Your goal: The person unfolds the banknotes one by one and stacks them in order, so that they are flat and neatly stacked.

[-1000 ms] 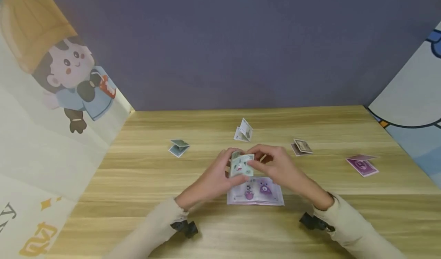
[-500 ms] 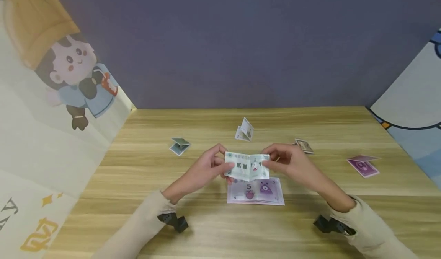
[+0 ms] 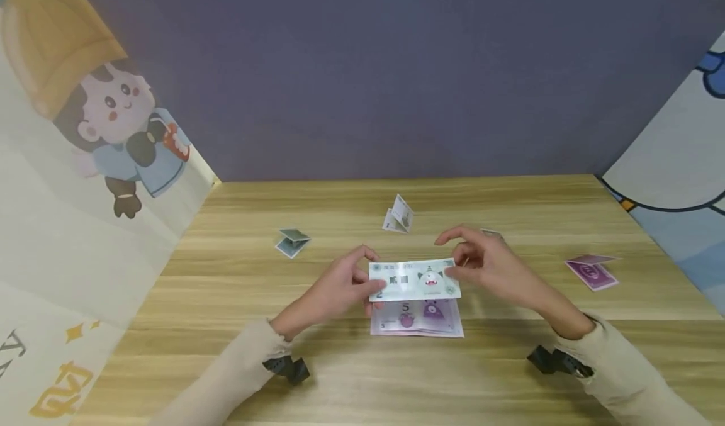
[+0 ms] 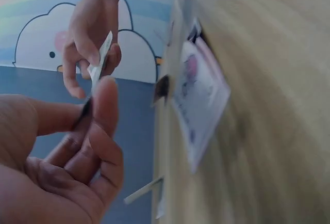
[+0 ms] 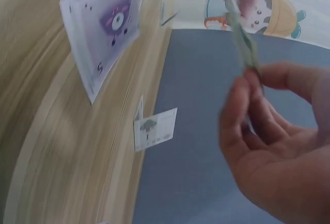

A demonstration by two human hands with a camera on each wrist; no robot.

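A pale green play banknote, marked 2 with a small white monster, is stretched flat between both hands above the table. My left hand pinches its left end between thumb and fingers. At the right end, my right hand pinches it between thumb and fingers, with the index finger raised in the head view. Below the green note lies a small stack of purple play banknotes marked 5, its upper part hidden. The left wrist view shows the green note nearly edge-on between the two hands.
Folded notes stand about the wooden table: a dark green one at left, a whitish one at the back, a magenta one at right. A brown one is mostly hidden behind my right hand. A grey-blue panel rises behind.
The green note was folded small between my hands and is now opened out flat. My right hand has moved to the right. The purple notes and folded notes have stayed in place.
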